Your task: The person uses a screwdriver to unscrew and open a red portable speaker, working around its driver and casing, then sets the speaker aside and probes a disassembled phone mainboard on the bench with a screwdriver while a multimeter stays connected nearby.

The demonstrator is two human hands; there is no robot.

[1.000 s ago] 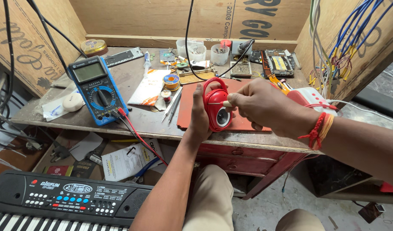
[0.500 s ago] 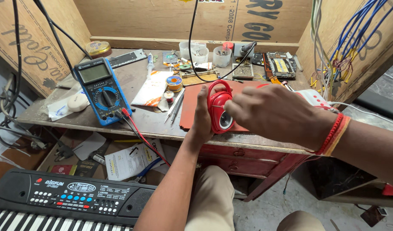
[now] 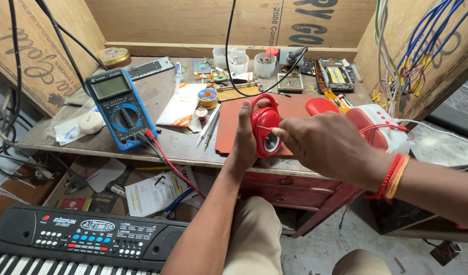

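Note:
My left hand (image 3: 243, 138) holds a small red speaker (image 3: 265, 125) upright above the red mat (image 3: 231, 127) on the workbench; the speaker has a carrying handle on top and a round grille facing me. My right hand (image 3: 328, 147) reaches in from the right with its fingertips on the speaker's front and side. Red and orange threads circle my right wrist.
A blue multimeter (image 3: 121, 108) with red and black leads lies left of the mat. Tweezers (image 3: 210, 125), a solder spool (image 3: 208, 97), circuit boards (image 3: 336, 72) and plastic cups (image 3: 265, 64) crowd the back. A second red-and-white speaker (image 3: 375, 124) sits right. An electronic keyboard (image 3: 76, 242) lies bottom left.
The view has shifted slightly. My right hand has slid a little lower across the speaker's front, and my left hand keeps the same hold.

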